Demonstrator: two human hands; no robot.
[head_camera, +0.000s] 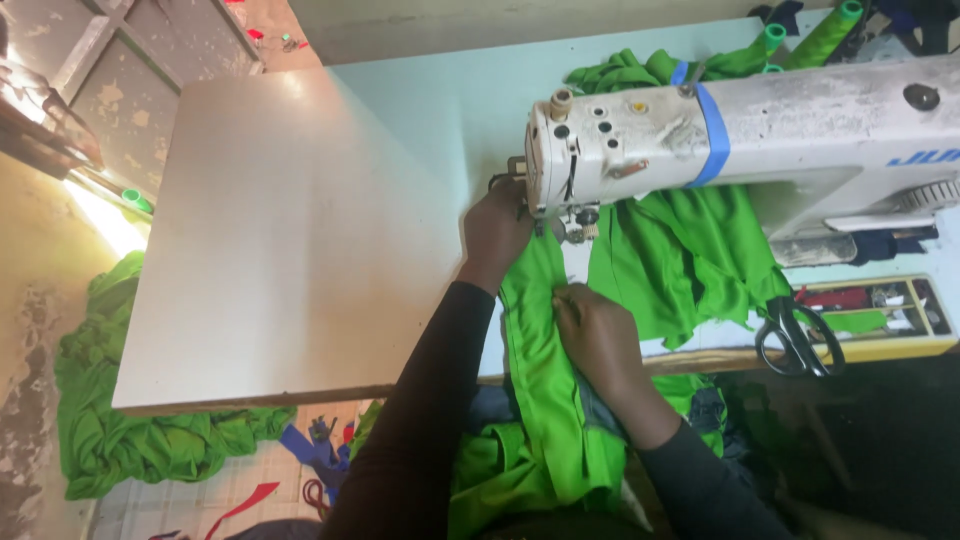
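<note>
Centrally, a strip of green fabric (545, 370) runs from your lap up across the table edge to the needle area of the white sewing machine (740, 130). Your right hand (598, 335) lies on the strip, fingers curled and pinching a fold near its right edge. Your left hand (497, 228) rests at the strip's far end, just beside the presser foot; whether it grips the cloth cannot be told. More green cloth (690, 255) is bunched under the machine arm. Black-handled scissors (797, 338) lie at the right beside a yellow tray (900, 345). The pale table (290, 230) extends leftward; a green heap (130, 430) lies on the floor.
</note>
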